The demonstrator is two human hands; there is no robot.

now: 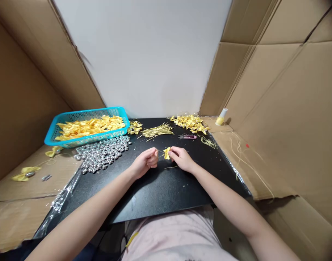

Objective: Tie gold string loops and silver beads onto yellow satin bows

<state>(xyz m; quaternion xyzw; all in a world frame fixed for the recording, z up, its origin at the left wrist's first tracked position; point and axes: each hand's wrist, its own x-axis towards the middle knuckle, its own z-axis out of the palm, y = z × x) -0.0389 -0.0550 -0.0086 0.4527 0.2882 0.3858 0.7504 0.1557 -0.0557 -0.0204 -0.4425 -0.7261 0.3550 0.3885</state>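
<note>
Over the middle of the black table, my right hand (pixel 181 158) pinches a small yellow fabric bow (pixel 167 153). My left hand (pixel 147 162) is closed, its fingers pinching a thin cord (pixel 160 151) that runs across to the bow. A loose end of cord (pixel 171 167) sticks out below my right hand. Beyond my hands lies a bundle of gold cords (pixel 158 131). Thread snips (pixel 187 137) with a pink handle rest to the right of the bundle.
A blue basket (pixel 50 132) of yellow bows stands at the left, with many silver beads (pixel 100 154) before it. Finished-looking bows (pixel 191 123) are piled at the back right. A thread spool (pixel 221 117) stands by the cardboard wall (pixel 285 108). Thread scraps (pixel 208 142) lie nearby.
</note>
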